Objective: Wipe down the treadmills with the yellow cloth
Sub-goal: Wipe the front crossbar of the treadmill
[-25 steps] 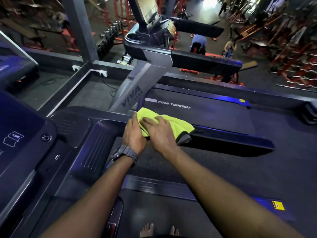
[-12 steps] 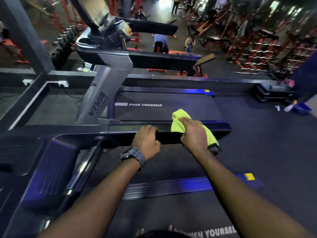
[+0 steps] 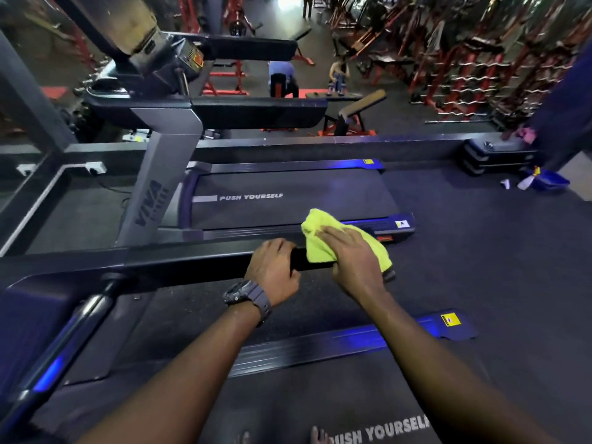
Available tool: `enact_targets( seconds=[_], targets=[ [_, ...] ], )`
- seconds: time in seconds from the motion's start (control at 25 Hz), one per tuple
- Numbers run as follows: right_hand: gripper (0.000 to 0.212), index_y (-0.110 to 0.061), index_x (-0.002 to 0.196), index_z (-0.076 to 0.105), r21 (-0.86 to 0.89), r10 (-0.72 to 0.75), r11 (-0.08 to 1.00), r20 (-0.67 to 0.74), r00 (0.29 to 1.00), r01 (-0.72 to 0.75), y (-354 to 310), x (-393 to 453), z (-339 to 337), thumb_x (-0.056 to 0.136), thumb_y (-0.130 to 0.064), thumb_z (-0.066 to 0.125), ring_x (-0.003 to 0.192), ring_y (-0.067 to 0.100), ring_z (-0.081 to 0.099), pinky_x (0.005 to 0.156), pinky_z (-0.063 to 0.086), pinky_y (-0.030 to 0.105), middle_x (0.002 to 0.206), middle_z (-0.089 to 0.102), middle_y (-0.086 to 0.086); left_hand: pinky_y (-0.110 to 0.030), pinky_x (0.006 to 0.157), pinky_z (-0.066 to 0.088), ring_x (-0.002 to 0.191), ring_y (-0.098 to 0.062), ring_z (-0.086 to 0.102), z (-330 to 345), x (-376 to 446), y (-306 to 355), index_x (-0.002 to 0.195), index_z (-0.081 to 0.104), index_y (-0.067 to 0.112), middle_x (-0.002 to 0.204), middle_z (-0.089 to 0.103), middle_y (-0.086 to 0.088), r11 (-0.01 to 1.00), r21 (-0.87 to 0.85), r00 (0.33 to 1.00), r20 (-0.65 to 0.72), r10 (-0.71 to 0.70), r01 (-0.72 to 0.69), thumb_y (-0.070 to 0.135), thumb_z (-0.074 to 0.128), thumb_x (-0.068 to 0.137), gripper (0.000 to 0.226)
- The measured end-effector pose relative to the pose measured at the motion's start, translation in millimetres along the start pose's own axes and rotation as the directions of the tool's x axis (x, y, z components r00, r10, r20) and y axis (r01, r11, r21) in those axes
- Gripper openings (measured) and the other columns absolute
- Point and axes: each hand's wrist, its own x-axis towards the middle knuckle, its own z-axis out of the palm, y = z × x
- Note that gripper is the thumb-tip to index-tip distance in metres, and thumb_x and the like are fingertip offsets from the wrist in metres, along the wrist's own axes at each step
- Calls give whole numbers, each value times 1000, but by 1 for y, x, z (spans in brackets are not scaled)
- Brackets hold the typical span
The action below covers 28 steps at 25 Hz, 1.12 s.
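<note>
A person is standing on a treadmill in a gym and looking down at two hands. The right hand [image 3: 354, 262] is lying on the yellow cloth [image 3: 323, 238], with its fingers fairly straight on top and its thumb tucked under the edge, pressing the cloth onto the far end of the black side rail [image 3: 179, 267]. The left hand [image 3: 274, 272] is sitting just beside it on the same rail, with its fingers curling over the top and gripping it. The left wrist is wearing a dark watch [image 3: 248, 298].

The cloth is bunching up at the back and hanging a little over the end of the rail.

White letters on the belt [image 3: 320, 408] under the person are reading "PUSH YOURSELF", with the last letter cut off by the right arm. A second treadmill [image 3: 288, 200] is standing just beyond the rail. Its belt is showing the same words, "PUSH YOURSELF", next to a small grey bar. Its grey post [image 3: 157, 190] is carrying the word "VIVA" in big dark letters; a smaller word under it is too blurry to read. Small yellow stickers [image 3: 450, 319] are sitting on the ends of the treadmill side strips, but their marks are too tiny to read.

Farther off, red weight racks [image 3: 464, 68] are filling the floor below, and a person in a blue shirt [image 3: 282, 75] is sitting there. A blue tub [image 3: 549, 181] is lying on the floor at the far right.
</note>
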Motion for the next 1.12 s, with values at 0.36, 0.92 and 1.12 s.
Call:
enact_targets(
  seconds=[0.36, 0.92, 1.12],
  targets=[
    [57, -10, 128, 60, 930, 651, 49, 246, 718, -363, 101, -21, 11, 78, 17, 55, 102, 9, 63, 89, 50, 22, 114, 68, 0, -40, 111, 34, 129, -31, 42, 28, 29, 62, 140, 45, 8, 143, 46, -9, 995, 102, 998, 56, -14, 8, 30, 59, 72, 73],
    [54, -7, 136, 49, 778, 587, -601, 584, 561, -181, 50, -30, 88, 85, 12, 42, 87, 24, 62, 75, 54, 33, 109, 61, 16, -35, 121, 10, 145, -29, 25, 39, 17, 40, 148, 35, 10, 156, 30, -7, 995, 79, 996, 77, 54, -60, 6, 67, 72, 82],
    [44, -13, 118, 56, 769, 610, -633, 566, 554, -89, 68, -44, 78, 83, 10, 44, 68, 16, 63, 62, 55, 26, 92, 62, 10, -44, 119, 23, 140, -33, 32, 31, 13, 30, 146, 38, 8, 153, 36, -10, 978, 189, 994, 81, 78, -92, 14, 62, 71, 78]
  ],
)
